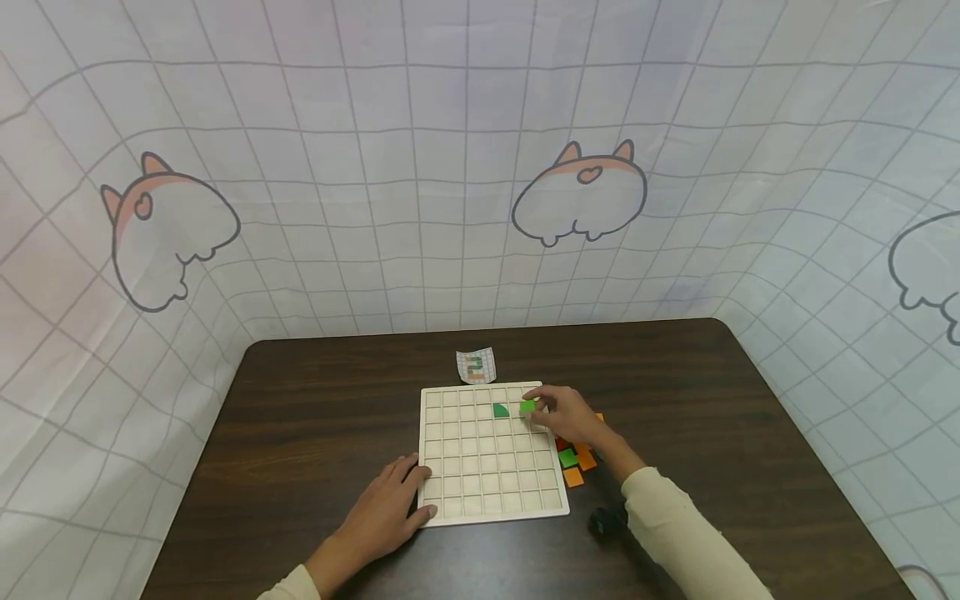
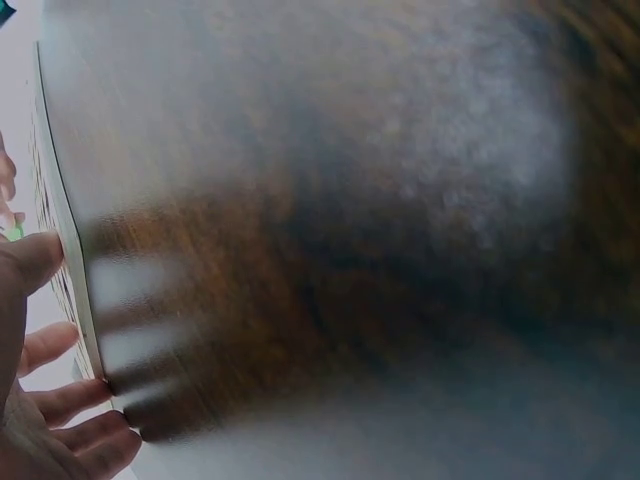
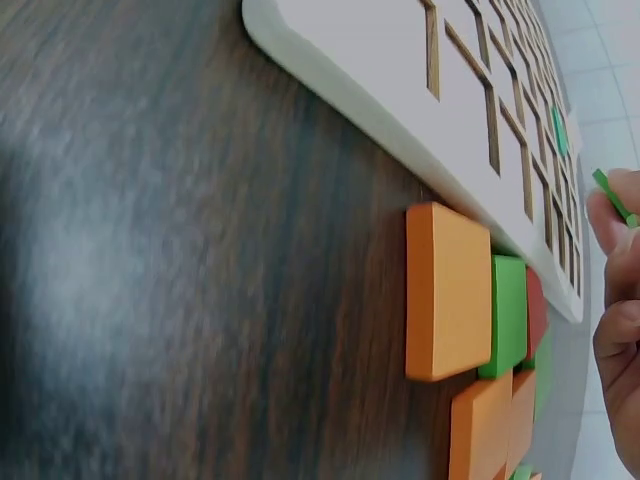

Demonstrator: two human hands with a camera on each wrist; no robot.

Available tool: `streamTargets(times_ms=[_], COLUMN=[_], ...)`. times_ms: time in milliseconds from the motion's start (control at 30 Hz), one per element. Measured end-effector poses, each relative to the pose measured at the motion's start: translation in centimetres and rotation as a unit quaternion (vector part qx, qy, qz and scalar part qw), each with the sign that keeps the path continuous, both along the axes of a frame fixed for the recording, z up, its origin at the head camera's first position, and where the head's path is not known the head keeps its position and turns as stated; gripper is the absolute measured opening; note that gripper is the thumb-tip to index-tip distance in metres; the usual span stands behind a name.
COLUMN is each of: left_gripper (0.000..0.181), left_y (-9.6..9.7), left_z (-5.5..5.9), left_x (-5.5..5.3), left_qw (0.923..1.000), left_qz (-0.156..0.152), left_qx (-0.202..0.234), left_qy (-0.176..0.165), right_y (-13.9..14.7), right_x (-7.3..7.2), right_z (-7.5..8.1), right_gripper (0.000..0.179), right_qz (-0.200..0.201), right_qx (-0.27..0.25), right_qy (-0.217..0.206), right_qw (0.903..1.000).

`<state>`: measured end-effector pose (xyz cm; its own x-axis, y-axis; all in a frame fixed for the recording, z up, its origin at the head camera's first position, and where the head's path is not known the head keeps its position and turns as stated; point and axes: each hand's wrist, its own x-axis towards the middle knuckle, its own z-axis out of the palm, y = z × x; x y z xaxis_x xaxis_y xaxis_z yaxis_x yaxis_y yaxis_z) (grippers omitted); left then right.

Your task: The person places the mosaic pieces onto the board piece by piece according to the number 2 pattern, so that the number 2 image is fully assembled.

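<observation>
A white grid board lies on the dark table, its square cells framed by raised ridges. In one cell near the far edge sits a dark green quarter-round tile. My right hand pinches a light green square tile over the board's far right part, two cells or so from the quarter-round one. In the right wrist view that tile is seen edge-on between thumb and fingers. My left hand rests at the board's left edge, thumb and a fingertip touching the rim, fingers spread.
Along the board's right side lie loose tiles, among them an orange tile, a green tile and a red tile. Beyond the board is a small printed card. A black object stands near my right sleeve.
</observation>
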<state>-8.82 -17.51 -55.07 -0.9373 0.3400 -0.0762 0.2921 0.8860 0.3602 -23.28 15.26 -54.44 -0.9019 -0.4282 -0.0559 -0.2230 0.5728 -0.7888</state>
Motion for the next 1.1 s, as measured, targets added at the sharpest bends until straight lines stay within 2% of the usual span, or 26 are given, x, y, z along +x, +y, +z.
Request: streamTargets(times_ms=[233,633,933,1100], left_gripper=[0.050,0.051,0.050,0.050], left_y=[-0.1,-0.2,-0.3,-0.3], left_z=[0.0,-0.2,-0.3,-0.3], left_x=[-0.1,0.1,0.1,0.1], left_qw=[1.0000,0.9995,0.9993,0.9994], left_qz=[0.001,-0.011,-0.011,-0.009], left_qx=[-0.001,0.019,0.025,0.024], left_qy=[0.002,0.023,0.028,0.025], right_y=[-1.1,-3.1,-4.0,-4.4], right_x=[-0.2,-0.7,-0.9,-1.0], right_z=[-0.4,0.0,-0.1,-0.5], right_gripper=[0.032,0.028,0.032,0.031], right_qz=[0.019,0.027,0.023,0.026], right_qx=[-0.020,-0.033,-0.035,-0.026], right_qy=[0.001,0.009,-0.026,-0.007], right_qw=[0.9996,0.9991,0.9988,0.9993])
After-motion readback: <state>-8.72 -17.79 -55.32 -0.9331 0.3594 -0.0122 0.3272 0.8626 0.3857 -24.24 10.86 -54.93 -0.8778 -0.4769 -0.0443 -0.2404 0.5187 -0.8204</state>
